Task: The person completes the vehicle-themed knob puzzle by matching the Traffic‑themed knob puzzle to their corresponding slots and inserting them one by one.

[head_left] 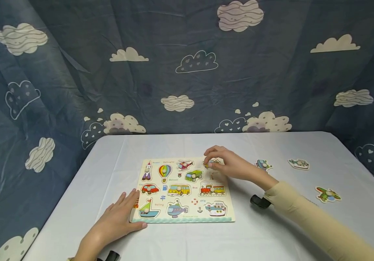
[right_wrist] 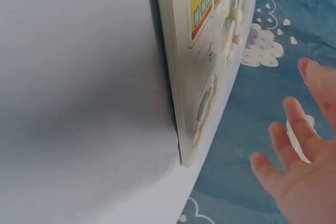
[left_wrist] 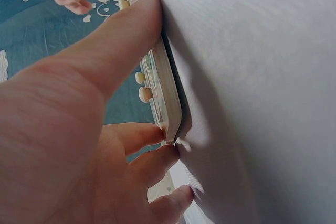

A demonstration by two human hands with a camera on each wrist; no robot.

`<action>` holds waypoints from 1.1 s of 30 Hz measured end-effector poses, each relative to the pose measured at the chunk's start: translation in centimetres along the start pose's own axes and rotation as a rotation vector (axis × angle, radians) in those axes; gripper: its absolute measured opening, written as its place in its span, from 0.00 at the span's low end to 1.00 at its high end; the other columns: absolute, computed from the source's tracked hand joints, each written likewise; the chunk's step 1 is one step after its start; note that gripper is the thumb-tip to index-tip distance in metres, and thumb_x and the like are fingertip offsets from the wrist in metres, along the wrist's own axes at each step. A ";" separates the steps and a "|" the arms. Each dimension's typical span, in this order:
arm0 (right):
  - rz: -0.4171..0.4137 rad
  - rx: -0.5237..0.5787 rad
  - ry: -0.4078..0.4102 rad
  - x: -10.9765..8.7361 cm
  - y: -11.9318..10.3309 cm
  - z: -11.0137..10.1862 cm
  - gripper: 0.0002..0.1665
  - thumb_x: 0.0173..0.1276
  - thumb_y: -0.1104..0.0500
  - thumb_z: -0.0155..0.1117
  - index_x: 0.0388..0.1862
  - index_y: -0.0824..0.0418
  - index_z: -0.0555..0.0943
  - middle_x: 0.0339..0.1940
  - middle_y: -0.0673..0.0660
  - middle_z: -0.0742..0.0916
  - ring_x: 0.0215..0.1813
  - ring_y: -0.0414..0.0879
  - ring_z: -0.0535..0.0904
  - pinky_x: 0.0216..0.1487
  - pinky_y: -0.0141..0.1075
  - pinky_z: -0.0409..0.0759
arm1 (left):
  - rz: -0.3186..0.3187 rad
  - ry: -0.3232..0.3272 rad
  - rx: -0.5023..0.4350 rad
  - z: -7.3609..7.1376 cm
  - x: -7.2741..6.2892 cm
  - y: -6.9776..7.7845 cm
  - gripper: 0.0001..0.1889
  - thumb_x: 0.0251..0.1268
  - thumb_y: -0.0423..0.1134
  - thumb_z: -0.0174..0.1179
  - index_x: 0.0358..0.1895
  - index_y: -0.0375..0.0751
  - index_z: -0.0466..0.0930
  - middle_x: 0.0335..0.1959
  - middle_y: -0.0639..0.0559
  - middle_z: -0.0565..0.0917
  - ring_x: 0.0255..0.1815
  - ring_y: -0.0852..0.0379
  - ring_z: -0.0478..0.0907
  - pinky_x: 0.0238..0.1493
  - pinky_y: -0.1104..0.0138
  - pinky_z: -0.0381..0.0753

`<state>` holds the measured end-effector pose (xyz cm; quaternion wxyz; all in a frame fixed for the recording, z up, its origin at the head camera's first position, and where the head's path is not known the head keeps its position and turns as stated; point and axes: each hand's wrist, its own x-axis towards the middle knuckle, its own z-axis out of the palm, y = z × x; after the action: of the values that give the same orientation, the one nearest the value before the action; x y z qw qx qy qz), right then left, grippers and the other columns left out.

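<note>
Far-R pc. [right_wrist: 205, 108] may be knocked askew if brushed by loose, empty R hand [head_left: 227, 163]; board [head_left: 190, 200] steadied by straight-fingered L hand [head_left: 116, 214].

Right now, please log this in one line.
left hand: touching puzzle board | right hand: over board | loose pieces: right of board

Soft light falls from above, so my white bench [head_left: 112, 163] looks bright while the navy backdrop [head_left: 187, 32] behind it is dim. My right sleeve [head_left: 311, 221] lays a grey, soft-edged shadow on my side of it. The small lettering [head_left: 195, 187] on the board [head_left: 187, 220] smears. In my left wrist view, shade hugs the board's edge beside my left hand [head_left: 116, 217]; in my right wrist view, far knobs [right_wrist: 237, 15] blur.
</note>
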<state>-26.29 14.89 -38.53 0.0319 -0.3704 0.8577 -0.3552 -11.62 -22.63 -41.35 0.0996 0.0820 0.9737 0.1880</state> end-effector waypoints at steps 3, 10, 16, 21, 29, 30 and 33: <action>0.009 -0.004 0.074 -1.0 -0.3 -0.5 0.09 0.71 0.62 0.64 0.45 0.49 0.85 0.61 0.55 0.79 0.66 0.53 0.70 0.63 0.56 0.68 | -0.008 -0.007 -0.003 0.0 0.0 0.0 0.57 0.46 0.64 0.72 0.77 0.40 0.57 0.76 0.42 0.59 0.76 0.33 0.50 0.64 0.33 0.56; 0.075 0.000 0.170 -3.3 -0.4 -1.5 0.11 0.70 0.63 0.64 0.45 0.46 0.84 0.61 0.53 0.79 0.66 0.52 0.70 0.65 0.55 0.67 | -0.013 -0.010 -0.001 0.0 0.0 0.0 0.57 0.46 0.65 0.72 0.77 0.40 0.57 0.76 0.42 0.59 0.76 0.33 0.50 0.65 0.33 0.55; 0.152 -0.021 0.185 -5.2 0.4 -2.3 0.10 0.71 0.61 0.65 0.47 0.48 0.84 0.61 0.53 0.79 0.67 0.54 0.69 0.65 0.59 0.65 | -0.014 -0.014 -0.002 0.0 0.0 0.0 0.57 0.46 0.64 0.72 0.77 0.41 0.56 0.77 0.42 0.58 0.76 0.33 0.49 0.65 0.33 0.54; 0.179 -0.031 0.206 -6.7 1.2 -3.0 0.08 0.71 0.58 0.64 0.47 0.49 0.83 0.61 0.55 0.79 0.67 0.55 0.69 0.63 0.61 0.66 | -0.011 -0.012 -0.008 0.0 0.0 0.0 0.57 0.46 0.65 0.71 0.77 0.41 0.56 0.77 0.42 0.59 0.76 0.34 0.49 0.65 0.33 0.54; 0.205 -0.073 0.234 -9.0 2.2 -4.6 0.08 0.72 0.58 0.64 0.48 0.51 0.83 0.62 0.56 0.78 0.66 0.58 0.69 0.58 0.60 0.69 | -0.007 -0.012 -0.012 -0.1 -0.2 0.1 0.57 0.47 0.65 0.71 0.77 0.39 0.56 0.77 0.42 0.59 0.76 0.34 0.49 0.65 0.33 0.54; 0.212 -0.078 0.235 -9.3 2.4 -4.9 0.08 0.72 0.58 0.64 0.48 0.52 0.84 0.62 0.56 0.78 0.66 0.58 0.69 0.57 0.60 0.70 | -0.005 -0.011 -0.013 -0.1 -0.2 0.1 0.57 0.47 0.65 0.71 0.77 0.39 0.56 0.76 0.41 0.59 0.76 0.33 0.49 0.65 0.33 0.54; 0.238 -0.090 0.235 -10.0 2.8 -5.5 0.09 0.72 0.58 0.64 0.48 0.53 0.84 0.62 0.57 0.78 0.67 0.60 0.68 0.57 0.61 0.69 | 0.000 -0.010 -0.013 -0.1 -0.3 0.1 0.57 0.47 0.65 0.71 0.77 0.38 0.56 0.76 0.41 0.59 0.76 0.33 0.49 0.65 0.33 0.54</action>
<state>-22.52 26.01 -38.26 -0.0435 -0.2231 0.9083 -0.3511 -11.39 -22.60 -41.12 0.1051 0.0822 0.9719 0.1941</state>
